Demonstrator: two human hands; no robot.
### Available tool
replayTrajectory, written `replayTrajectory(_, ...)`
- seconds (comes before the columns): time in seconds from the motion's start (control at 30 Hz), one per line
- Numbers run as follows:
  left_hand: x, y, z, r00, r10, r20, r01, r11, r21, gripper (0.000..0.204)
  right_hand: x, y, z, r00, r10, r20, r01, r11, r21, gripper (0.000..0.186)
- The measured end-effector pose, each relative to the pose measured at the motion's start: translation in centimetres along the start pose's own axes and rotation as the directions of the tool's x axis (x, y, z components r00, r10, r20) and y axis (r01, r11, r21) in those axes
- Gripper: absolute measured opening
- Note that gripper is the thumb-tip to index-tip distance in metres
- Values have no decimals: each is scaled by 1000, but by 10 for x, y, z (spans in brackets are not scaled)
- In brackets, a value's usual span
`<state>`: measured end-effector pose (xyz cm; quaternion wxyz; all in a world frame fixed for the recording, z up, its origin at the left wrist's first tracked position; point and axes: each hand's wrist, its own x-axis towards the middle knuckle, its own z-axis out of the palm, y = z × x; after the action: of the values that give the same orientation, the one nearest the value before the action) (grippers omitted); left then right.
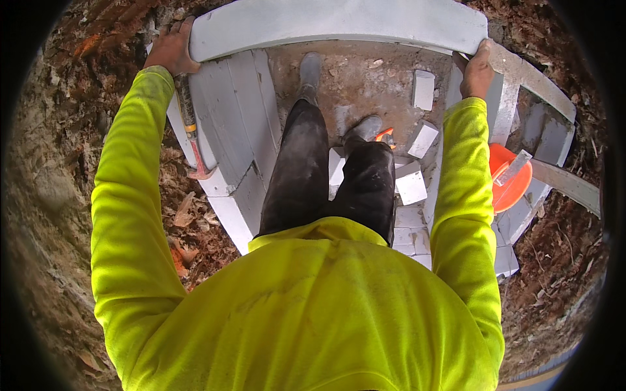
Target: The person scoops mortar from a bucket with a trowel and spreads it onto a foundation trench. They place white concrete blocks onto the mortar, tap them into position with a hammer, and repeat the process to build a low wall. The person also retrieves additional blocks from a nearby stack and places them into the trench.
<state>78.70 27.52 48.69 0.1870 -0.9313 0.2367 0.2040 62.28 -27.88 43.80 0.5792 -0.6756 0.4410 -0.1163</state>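
A long white slab (336, 19) spans the top of the view. My left hand (171, 49) grips its left end, fingers curled at the edge. My right hand (476, 68) grips the right end from below. Just below my left hand, a hammer (189, 117) with a red metal head lies along a wall of white blocks (231, 117). On my right, a narrower block wall with a dusty rim (535, 81) runs under and beyond the slab's end.
My booted feet stand on a dusty floor (352, 72) between the walls, among loose cut blocks (411, 184) and an orange-handled tool (385, 135). An orange bucket (512, 192) with a flat tool sits at right, near a plank (567, 182). Rough reddish debris (195, 221) lies outside.
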Motion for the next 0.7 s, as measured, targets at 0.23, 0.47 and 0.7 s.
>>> replayTrajectory(0.23, 0, -8, 9, 996, 69, -51, -70, 998, -12, 115, -1, 6, -3, 1000, 6, 26, -5, 999, -47, 78)
replayTrajectory(0.47, 0, 1, -4, 1000, 4, 19, -4, 1000, 19, 119, 32, 18, -30, 996, -15, 90, 51, 912, -407, 77)
replayTrajectory(0.7, 1, 9, -14, 988, -82, 130, 74, 995, 73, 119, 101, 40, -2, 909, -292, 298, 29, 757, 653, 35)
